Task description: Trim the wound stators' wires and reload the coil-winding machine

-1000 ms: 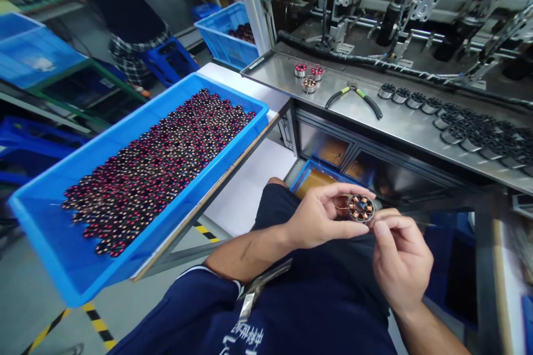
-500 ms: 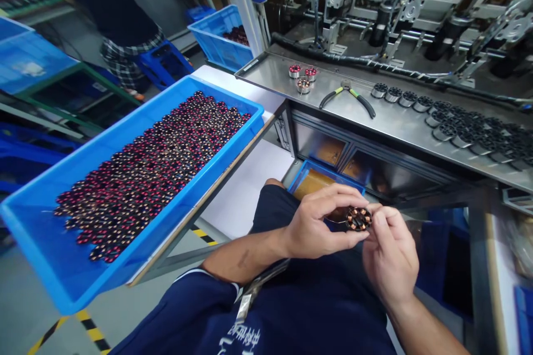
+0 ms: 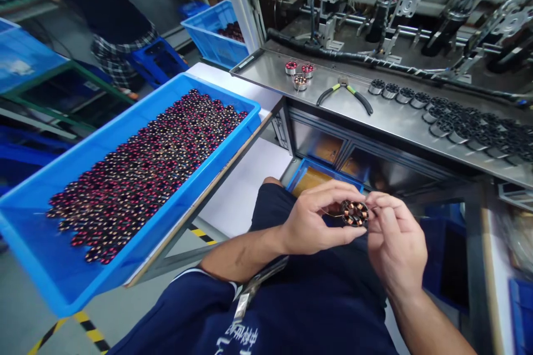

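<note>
Over my lap, my left hand (image 3: 310, 219) grips a small round motor stator (image 3: 355, 213) between thumb and fingers. Copper coils and dark slots face up on it, and a thin wire sticks out at its left side. Close against the stator's right edge, the fingers of my right hand (image 3: 395, 244) are pinched together. Whatever lies in that pinch is too small to make out.
To the left stands a blue bin (image 3: 233, 158) heaped with wound stators (image 3: 145, 172). On the metal bench lie three stators (image 3: 300, 82), green-and-black cutters (image 3: 343, 89) and rows of dark stators (image 3: 441, 125). Machinery (image 3: 408, 5) stands behind; a co-worker (image 3: 108, 5) is at far left.
The stator has tilted a little, so more of its coil face shows. My right hand has shifted slightly right, with its fingertips still near the stator's edge. The view has moved slightly.
</note>
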Tool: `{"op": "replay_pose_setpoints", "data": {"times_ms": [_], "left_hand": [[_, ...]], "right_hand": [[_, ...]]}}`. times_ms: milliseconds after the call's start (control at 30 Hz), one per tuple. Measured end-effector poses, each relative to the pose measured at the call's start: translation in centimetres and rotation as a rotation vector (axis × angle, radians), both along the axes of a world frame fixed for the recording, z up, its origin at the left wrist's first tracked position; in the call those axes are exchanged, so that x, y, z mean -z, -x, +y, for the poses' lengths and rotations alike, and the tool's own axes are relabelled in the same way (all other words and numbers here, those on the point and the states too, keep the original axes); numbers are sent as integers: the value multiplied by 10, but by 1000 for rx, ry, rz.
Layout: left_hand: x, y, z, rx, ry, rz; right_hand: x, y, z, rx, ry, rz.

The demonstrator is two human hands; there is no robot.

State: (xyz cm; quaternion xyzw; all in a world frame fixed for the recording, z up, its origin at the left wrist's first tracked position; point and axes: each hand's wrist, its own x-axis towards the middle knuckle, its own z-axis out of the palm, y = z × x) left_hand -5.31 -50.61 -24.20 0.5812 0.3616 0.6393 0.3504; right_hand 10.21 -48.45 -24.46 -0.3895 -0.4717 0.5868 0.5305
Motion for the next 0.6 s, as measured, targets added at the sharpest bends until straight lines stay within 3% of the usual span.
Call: {"op": "replay_pose_setpoints", "data": {"times_ms": [167, 300, 467, 600], "left_hand": [[-3, 4, 2, 30, 72, -110], [-3, 4, 3, 34, 62, -99], [-5, 5, 4, -8, -14, 41], [-8, 6, 6, -124, -216, 252]], "right_hand": [[3, -8, -2, -112, -105, -51], [-1, -12, -3, -87, -203, -72], [-9, -13, -4, -79, -184, -99], [-11, -13, -4, -54, -165, -103]]}}
